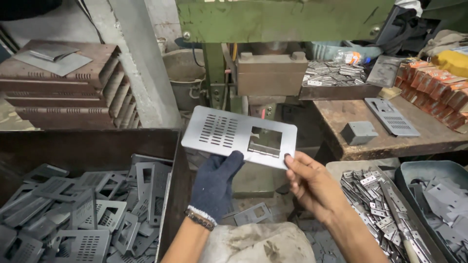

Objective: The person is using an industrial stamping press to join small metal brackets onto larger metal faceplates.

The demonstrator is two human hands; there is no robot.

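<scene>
So there's a flat grey metal plate [239, 137] held up in mid-air in front of the green press [273, 19], tilted a bit, with rows of vent slots on its left half and a rectangular cutout on the right. Both hands are on its near edge: the left hand [214, 182], in a dark knit glove with a beaded bracelet at the wrist, comes up from below and pinches the plate around the middle of that edge, while the bare right hand [312, 182] grips the near right corner, thumb on top, fingers tucked under. Forearms angle in from the bottom of the view, over a dusty sack-like lump [258, 246]. On the left there's a big dark metal bin [87, 146] holding a jumbled heap of the same kind of slotted plates [83, 214]. On the right, a shallow grey tray [336, 168] is full of small shiny hinge pieces [375, 199], and just beside it a blue-grey tub [429, 170] holds darker sheet scraps. Past those is a worn brown surface [341, 122] with one slotted plate lying flat, a small grey metal box near its front edge, and orange cartons [434, 85] stacked along its right edge. At its back left corner a tray holds more hinges [336, 73].
</scene>
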